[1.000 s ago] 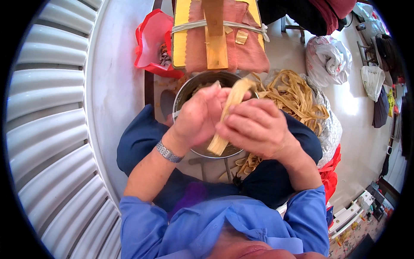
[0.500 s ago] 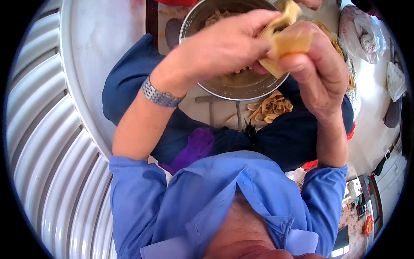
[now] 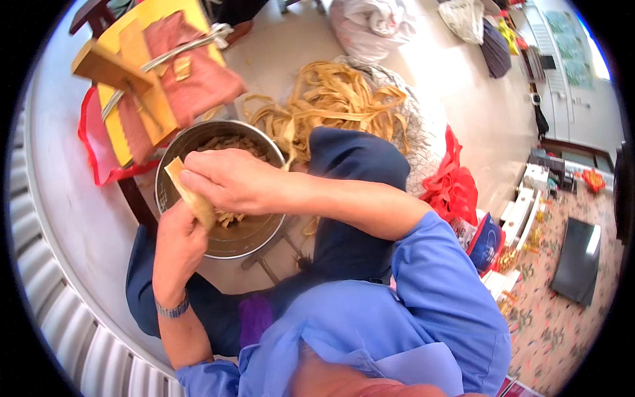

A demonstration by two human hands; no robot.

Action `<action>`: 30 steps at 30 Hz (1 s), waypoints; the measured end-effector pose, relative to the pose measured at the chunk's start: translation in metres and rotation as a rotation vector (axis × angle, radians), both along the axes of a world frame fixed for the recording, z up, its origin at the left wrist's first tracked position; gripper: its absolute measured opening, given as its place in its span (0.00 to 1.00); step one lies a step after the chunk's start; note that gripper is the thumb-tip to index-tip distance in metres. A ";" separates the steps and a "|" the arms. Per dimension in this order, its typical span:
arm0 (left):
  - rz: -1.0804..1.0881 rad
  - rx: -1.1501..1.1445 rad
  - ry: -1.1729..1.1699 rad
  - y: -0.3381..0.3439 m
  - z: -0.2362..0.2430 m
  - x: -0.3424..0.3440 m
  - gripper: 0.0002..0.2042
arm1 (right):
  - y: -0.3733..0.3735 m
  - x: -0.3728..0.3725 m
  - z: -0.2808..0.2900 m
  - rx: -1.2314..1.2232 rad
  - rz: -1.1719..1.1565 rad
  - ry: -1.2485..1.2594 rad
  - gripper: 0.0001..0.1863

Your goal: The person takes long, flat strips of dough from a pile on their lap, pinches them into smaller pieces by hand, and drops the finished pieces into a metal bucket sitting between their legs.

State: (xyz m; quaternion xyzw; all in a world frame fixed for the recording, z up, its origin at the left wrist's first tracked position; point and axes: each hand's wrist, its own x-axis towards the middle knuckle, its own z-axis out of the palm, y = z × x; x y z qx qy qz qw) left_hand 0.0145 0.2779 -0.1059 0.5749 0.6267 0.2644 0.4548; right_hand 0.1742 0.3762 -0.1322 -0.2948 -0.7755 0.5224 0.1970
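Over the silver-grey pot (image 3: 246, 246), the folded strip (image 3: 194, 200) is pale golden yellow. Right of the pot, the heaped strips (image 3: 344, 99) are tan, the sheet (image 3: 420, 129) white with thin dark lines, the bundle (image 3: 453, 180) red. Beyond it, the board (image 3: 159, 9) is yellow, the cloth (image 3: 210, 86) dusty pink. Below it, the shirt (image 3: 450, 284) is plain blue.

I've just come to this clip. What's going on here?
A person in a blue collared shirt holds a flat, pale-yellow strip in both bare hands, above a round, silvery metal bowl. The left hand grips its lower end; the fingers of the right hand hold it higher up. Small pale-brown pieces lie in the bowl. A heap of long, tan, ribbon-like strips lies beyond it to the right.
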 end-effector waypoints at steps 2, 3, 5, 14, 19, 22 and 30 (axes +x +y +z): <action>0.025 0.059 0.034 0.010 0.007 0.000 0.08 | 0.012 0.006 -0.001 -0.160 -0.013 0.020 0.16; 0.025 0.117 0.081 0.016 0.009 -0.002 0.08 | 0.016 0.009 0.000 -0.332 -0.020 0.057 0.17; 0.009 0.220 0.121 0.018 0.005 -0.010 0.09 | 0.015 0.014 -0.002 -0.681 -0.019 0.140 0.19; -0.018 0.243 0.122 0.017 0.010 -0.004 0.12 | 0.022 0.015 0.005 -0.867 0.229 -0.096 0.23; 0.166 0.021 -0.044 0.013 0.002 -0.014 0.07 | 0.026 0.020 0.033 -0.148 0.120 -0.052 0.29; 0.312 -0.198 -0.564 0.004 -0.015 -0.025 0.07 | 0.025 0.014 0.032 -0.077 0.103 0.008 0.25; 0.292 -0.253 -1.098 0.005 0.003 -0.035 0.13 | 0.026 0.014 0.039 -0.074 0.201 0.148 0.15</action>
